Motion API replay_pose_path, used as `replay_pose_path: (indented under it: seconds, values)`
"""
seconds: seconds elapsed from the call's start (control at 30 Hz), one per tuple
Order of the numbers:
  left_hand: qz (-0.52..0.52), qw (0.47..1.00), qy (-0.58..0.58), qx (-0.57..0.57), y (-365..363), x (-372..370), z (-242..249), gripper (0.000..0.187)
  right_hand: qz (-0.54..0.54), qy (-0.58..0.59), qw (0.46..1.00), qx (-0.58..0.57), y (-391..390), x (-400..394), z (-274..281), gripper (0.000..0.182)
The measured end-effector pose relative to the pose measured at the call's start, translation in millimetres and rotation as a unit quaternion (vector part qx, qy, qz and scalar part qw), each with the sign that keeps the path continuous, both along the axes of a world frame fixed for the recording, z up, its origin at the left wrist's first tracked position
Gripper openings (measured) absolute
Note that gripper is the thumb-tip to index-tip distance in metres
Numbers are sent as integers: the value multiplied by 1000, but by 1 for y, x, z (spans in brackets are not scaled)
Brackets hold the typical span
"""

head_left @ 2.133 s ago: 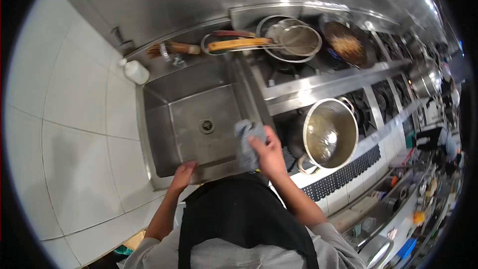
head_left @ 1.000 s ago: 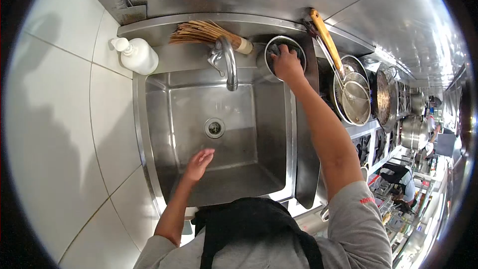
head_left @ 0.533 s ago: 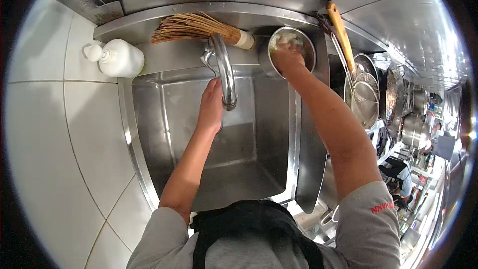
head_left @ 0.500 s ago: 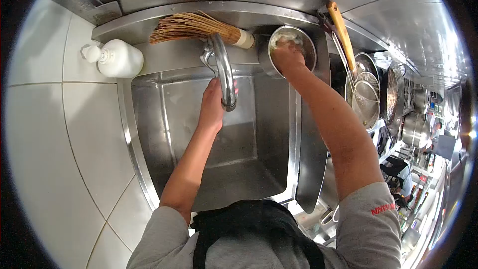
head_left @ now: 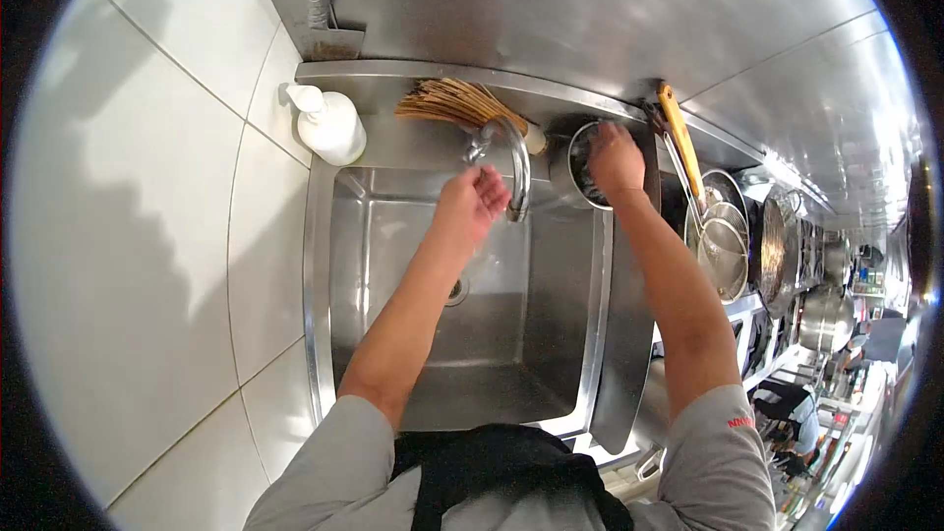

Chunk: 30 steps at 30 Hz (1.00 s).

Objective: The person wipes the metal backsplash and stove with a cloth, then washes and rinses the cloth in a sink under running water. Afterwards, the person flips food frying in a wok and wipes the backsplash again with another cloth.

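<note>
Right hand raised over pot, grip unclear, dark contents inside, left hand open

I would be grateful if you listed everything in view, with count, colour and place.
Sink: one, steel grey, centre
Faucet: one, silver, sink's far side
Pump bottle: one, white, far left corner
Bamboo brush: one, tan, behind faucet
Metal container: one, silver, far right corner, contents unclear
Mesh strainer: at least one, silver, right of sink
Wooden handle: one, yellow-brown, beside strainer
Wok: one, dark, beyond strainer
Pot: one, silver, farther right
Wall tiles: several, white, left
Background: another person and kitchenware, blurred
Apron: one, black, bottom centre
Left hand: one, bare, beside faucet
Right hand: one, bare, at container's rim
</note>
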State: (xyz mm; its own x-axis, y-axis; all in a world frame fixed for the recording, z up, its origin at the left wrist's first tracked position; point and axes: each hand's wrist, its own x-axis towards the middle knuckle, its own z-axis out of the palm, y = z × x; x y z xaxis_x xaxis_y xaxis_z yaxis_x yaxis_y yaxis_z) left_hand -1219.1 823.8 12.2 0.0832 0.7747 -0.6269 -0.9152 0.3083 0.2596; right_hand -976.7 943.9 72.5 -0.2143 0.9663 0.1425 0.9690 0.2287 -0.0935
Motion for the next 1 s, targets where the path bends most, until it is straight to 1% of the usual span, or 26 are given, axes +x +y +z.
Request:
replay_pose_path:
  seconds: [0.03, 0.13, 0.17, 0.23, 0.27, 0.3, 0.33, 0.4, 0.43, 0.5, 0.53, 0.57, 0.6, 0.63, 0.67, 0.7, 0.77, 0.83, 0.87, 0.93, 1.0]
  values:
    - [31, 995, -95, -9, 6, -7, -2, 29, -21, 41, 999, 23, -14, -7, 32, 21]
    - [54, 989, -131, 46, -3, -10, 1, 31, -51, 105, 992, 37, -60, -42, 114, 30]
    - [65, 990, -125, 25, -14, -6, 11, 29, -36, 147, 988, 31, -77, -46, 133, 35]
    - [-46, 993, -7, 111, -34, 10, 21, 31, -26, 215, 976, -31, -114, -55, 170, 30]
    - [-103, 982, 54, 150, -45, 14, 23, 34, -22, 251, 966, -64, -129, -57, 176, 27]
    - [-146, 970, 16, 192, -56, 13, 23, 46, -1, 296, 951, -92, -141, -55, 172, 24]
    - [-152, 957, 91, 230, -65, 13, 23, 52, 22, 342, 932, -117, -150, -52, 166, 20]
    - [-164, 907, 241, 304, -79, 17, 29, 64, 51, 456, 871, -178, -163, -50, 142, 15]
    - [-116, 925, 191, 308, -88, 11, 71, 59, 55, 520, 825, -215, -167, -54, 123, 15]
    - [-226, 884, 222, 343, -90, -16, 58, 47, 70, 518, 820, -233, -176, -62, 105, 16]
    - [-280, 859, 237, 358, -91, -29, 61, 41, 78, 517, 818, -242, -181, -69, 101, 17]
    - [-273, 858, 269, 341, -94, -35, 66, 21, 76, 494, 828, -253, -186, -74, 104, 17]
    - [-263, 855, 292, 337, -99, -41, 71, 20, 74, 472, 838, -264, -190, -79, 108, 18]
    - [-254, 852, 315, 333, -104, -47, 76, 20, 131, 459, 855, -202, -192, -82, 100, 23]
    - [-246, 847, 336, 330, -108, -53, 81, 21, 140, 422, 873, -203, -196, -83, 103, 26]
    - [-223, 820, 417, 321, -111, -60, 94, 21, 146, 383, 889, -203, -201, -84, 115, 29]
    - [-173, 750, 562, 302, -119, -71, 130, 21, 142, 308, 915, -218, -209, -80, 118, 33]
    - [-151, 669, 655, 316, -124, -82, 146, 21, 127, 231, 933, -247, -205, -69, 101, 37]
    - [-135, 626, 698, 321, -125, -89, 153, 22, 125, 222, 938, -234, -204, -62, 90, 37]
    - [-139, 612, 713, 314, -130, -102, 163, 20, 121, 204, 949, -208, -202, -47, 66, 37]
    - [-146, 593, 733, 299, -135, -116, 166, 20, 122, 159, 969, -141, -203, -36, 48, 32]
